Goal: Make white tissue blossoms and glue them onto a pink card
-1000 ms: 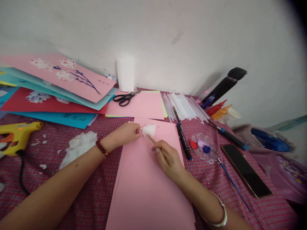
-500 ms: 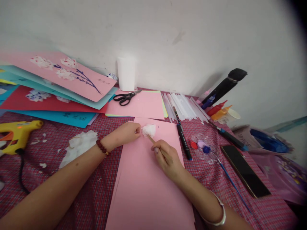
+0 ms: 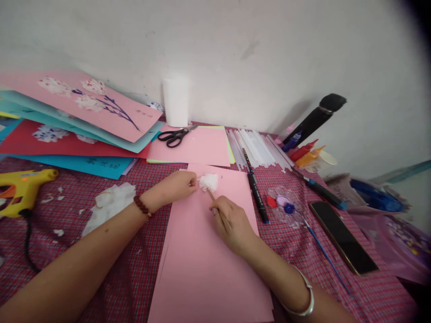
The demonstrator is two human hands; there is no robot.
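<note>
A pink paper sheet lies lengthwise before me, with a white crumpled tissue tuft near its far end. My right hand grips a thin wooden stick, its tip at the tuft's lower edge. Just left of the tuft, my left hand rests closed by the sheet's edge, fingers curled together. Whatever they pinch, if anything, is hidden. Beneath my left forearm lies a pile of white tissue pieces.
A yellow glue gun and finished flower cards occupy the left. Scissors lie on stacked paper near glue sticks. On the right are a black marker, a paint palette, a paintbrush and a phone.
The right hand has shifted slightly left and its fingers have changed angle on the stick, whose tip stays at the tuft. The left hand looks nearly unchanged. The whole view has shifted slightly.
</note>
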